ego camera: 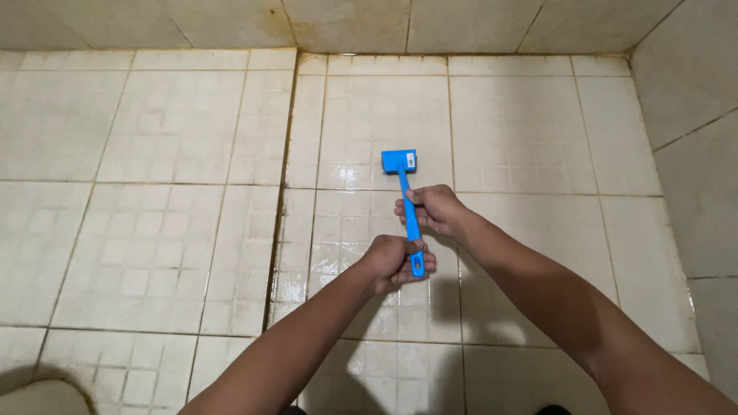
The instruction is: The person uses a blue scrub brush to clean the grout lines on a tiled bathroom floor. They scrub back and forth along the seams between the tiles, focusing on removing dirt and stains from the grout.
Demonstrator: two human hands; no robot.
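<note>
A blue long-handled scrub brush [400, 165] rests with its flat head on the wet tiled floor [507, 138]. My right hand [434, 209] grips the middle of the blue handle. My left hand [393, 261] is closed around the handle's near end, just below the right hand. Both forearms reach in from the bottom of the view.
Cream floor tiles with dark grout lines fill the view; those around the brush shine wet. A tiled wall [692, 107] rises at the back and on the right. A pale rounded object [42, 396] shows at the bottom left corner.
</note>
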